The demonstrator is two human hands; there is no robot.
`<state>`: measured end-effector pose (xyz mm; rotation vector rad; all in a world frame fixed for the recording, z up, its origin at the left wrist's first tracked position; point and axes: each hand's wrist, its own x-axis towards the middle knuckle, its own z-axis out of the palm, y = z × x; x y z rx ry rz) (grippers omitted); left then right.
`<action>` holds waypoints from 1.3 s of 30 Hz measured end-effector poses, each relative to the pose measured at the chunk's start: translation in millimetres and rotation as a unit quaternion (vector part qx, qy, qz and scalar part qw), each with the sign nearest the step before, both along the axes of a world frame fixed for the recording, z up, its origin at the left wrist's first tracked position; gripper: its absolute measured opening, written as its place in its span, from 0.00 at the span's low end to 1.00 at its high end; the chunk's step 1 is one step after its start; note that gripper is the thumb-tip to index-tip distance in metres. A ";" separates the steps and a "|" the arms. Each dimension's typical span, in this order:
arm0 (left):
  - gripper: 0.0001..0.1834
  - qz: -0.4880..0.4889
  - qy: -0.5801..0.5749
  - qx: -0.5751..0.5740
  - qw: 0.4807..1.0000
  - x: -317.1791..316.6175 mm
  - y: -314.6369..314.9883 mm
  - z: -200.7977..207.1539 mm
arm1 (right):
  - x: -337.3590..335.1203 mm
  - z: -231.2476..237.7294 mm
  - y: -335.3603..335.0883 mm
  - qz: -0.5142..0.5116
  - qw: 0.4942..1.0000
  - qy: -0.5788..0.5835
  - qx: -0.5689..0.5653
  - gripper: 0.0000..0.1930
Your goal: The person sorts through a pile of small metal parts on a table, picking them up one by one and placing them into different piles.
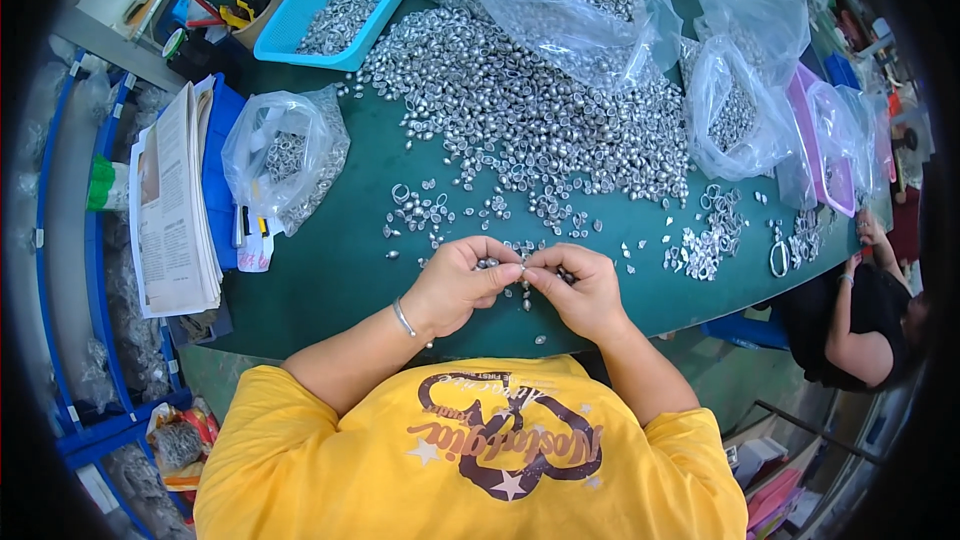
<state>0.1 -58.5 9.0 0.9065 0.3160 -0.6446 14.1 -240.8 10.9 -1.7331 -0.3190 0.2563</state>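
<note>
My left hand [458,285] and my right hand [582,290] meet at the table's near edge, fingertips almost touching. Both are closed in a pinch around a tiny silver metal piece [523,270], whose exact shape the fingers hide. Several silver beads show in and around the curled fingers, one bead [527,305] just below the fingertips. Beyond the hands lie loose oval rings and beads [550,208]. Behind those spreads a large heap of small silver metal parts [560,125] on the green tabletop [330,275].
A turquoise basket [350,58] of metal parts stands far left, near a small clear bag [245,165] and upright papers [170,210]. Clear bags [735,125] and a pink basket [840,195] stand right, near flat silver pieces [705,240]. Another person [860,315] sits at the far right.
</note>
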 end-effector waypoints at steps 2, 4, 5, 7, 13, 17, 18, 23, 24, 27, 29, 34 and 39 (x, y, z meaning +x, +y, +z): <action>0.07 -0.014 -0.020 0.006 1.000 -0.4 2.1 -1.4 | -0.9 2.4 0.0 0.008 1.000 -0.009 0.009 0.03; 0.07 -0.027 -0.047 0.035 0.998 -0.8 1.8 -0.9 | -3.1 3.6 0.2 0.010 0.999 -0.030 0.011 0.03; 0.06 -0.032 -0.064 0.061 0.996 -1.0 0.8 0.8 | -4.7 3.5 0.4 0.007 0.999 -0.046 0.010 0.03; 0.05 -0.040 -0.077 0.088 0.992 -1.1 0.1 4.5 | -5.3 2.0 -1.7 -0.011 0.998 0.033 0.060 0.03; 0.07 0.031 0.046 -0.047 0.997 1.3 12.9 0.6 | 12.6 4.1 -32.1 -0.061 0.980 0.180 0.054 0.05; 0.07 0.015 0.084 -0.123 0.989 0.0 14.7 -3.5 | 5.7 5.3 -36.4 -0.030 0.988 0.010 -0.153 0.04; 0.08 0.016 0.092 -0.133 0.987 -1.0 14.1 -4.3 | 0.5 5.7 -37.6 0.007 0.990 -0.028 -0.136 0.04; 0.09 -0.002 0.114 -0.180 0.977 -2.4 12.3 -7.7 | -26.7 12.7 -41.6 0.235 0.939 -0.139 -0.210 0.09; 0.09 -0.005 0.115 -0.180 0.977 -2.1 12.1 -6.7 | -29.9 9.1 -40.7 0.234 0.931 -0.161 -0.228 0.07; 0.09 -0.013 0.119 -0.182 0.976 -2.6 10.5 -3.8 | -35.7 3.3 -40.7 0.208 0.928 -0.190 -0.244 0.06; 0.09 -0.010 0.113 -0.189 0.975 -2.8 10.4 -2.6 | -34.9 2.9 -40.7 0.185 0.934 -0.187 -0.241 0.08; 0.10 -0.006 0.104 -0.198 0.975 -5.1 14.1 -5.8 | -32.3 8.9 -47.5 0.176 0.947 -0.101 -0.249 0.12; 0.10 -0.006 0.110 -0.194 0.975 -4.7 12.1 -3.9 | -35.5 4.6 -50.2 0.159 0.942 -0.159 -0.250 0.11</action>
